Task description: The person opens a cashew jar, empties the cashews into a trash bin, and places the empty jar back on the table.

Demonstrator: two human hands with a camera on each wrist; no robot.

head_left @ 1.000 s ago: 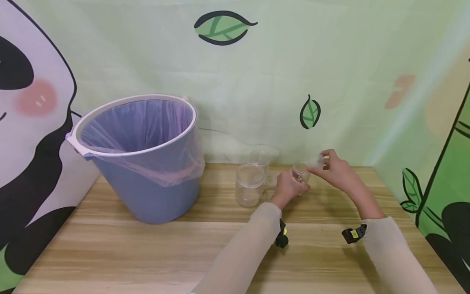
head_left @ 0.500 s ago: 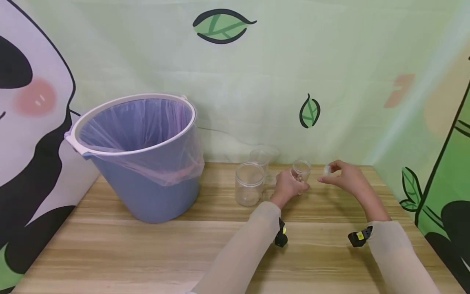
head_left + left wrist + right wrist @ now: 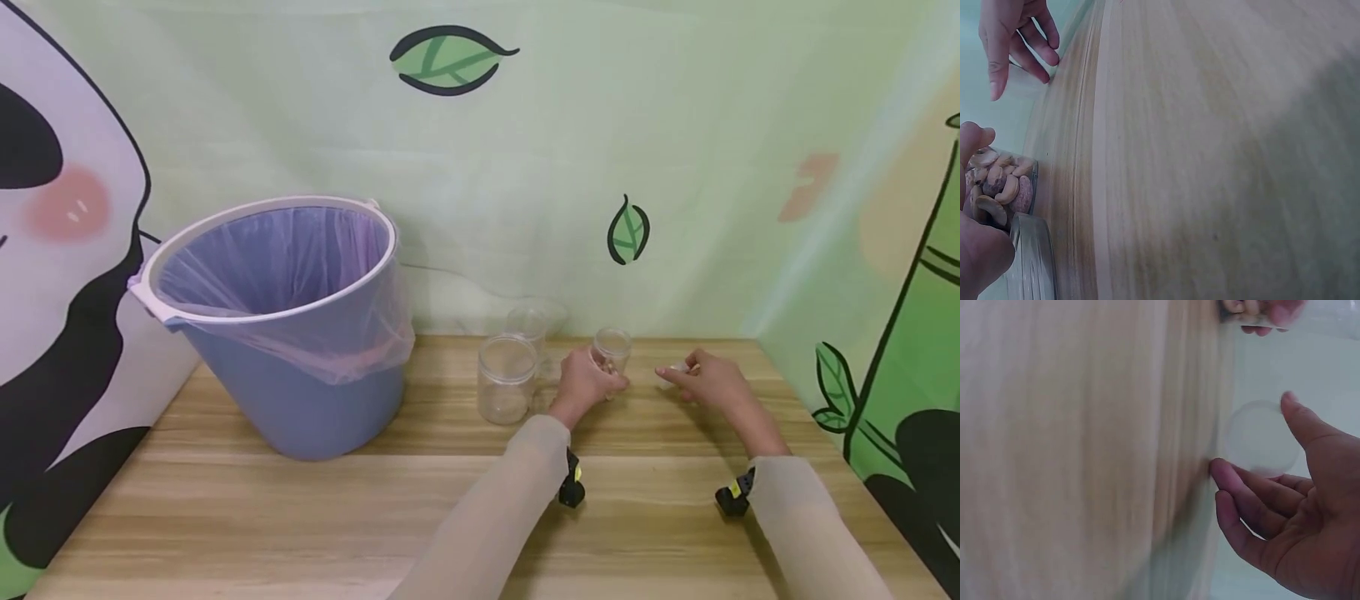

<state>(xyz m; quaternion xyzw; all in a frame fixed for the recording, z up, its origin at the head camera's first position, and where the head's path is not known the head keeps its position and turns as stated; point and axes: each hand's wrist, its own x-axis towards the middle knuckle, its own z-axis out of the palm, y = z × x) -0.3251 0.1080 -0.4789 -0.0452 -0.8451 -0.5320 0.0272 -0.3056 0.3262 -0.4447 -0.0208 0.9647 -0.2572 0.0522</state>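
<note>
My left hand (image 3: 587, 383) grips a small clear jar (image 3: 612, 343) standing on the table, its top uncovered. In the left wrist view, cashews and other nuts (image 3: 1000, 187) show through the jar's wall. To the right of it, my right hand (image 3: 714, 385) pinches a clear round lid (image 3: 671, 377) low over the tabletop. The right wrist view has the lid (image 3: 1263, 434) between thumb and fingers; I cannot tell whether it touches the wood.
Left of my left hand stands a clear glass mug (image 3: 504, 387), with another clear vessel (image 3: 527, 323) behind it. A blue bin (image 3: 315, 392) with a clear liner stands further left. A patterned backdrop (image 3: 465, 167) borders the table's back edge.
My right hand has moved the lid away from the jar's top, rightward and down toward the table. My left hand stays on the jar.
</note>
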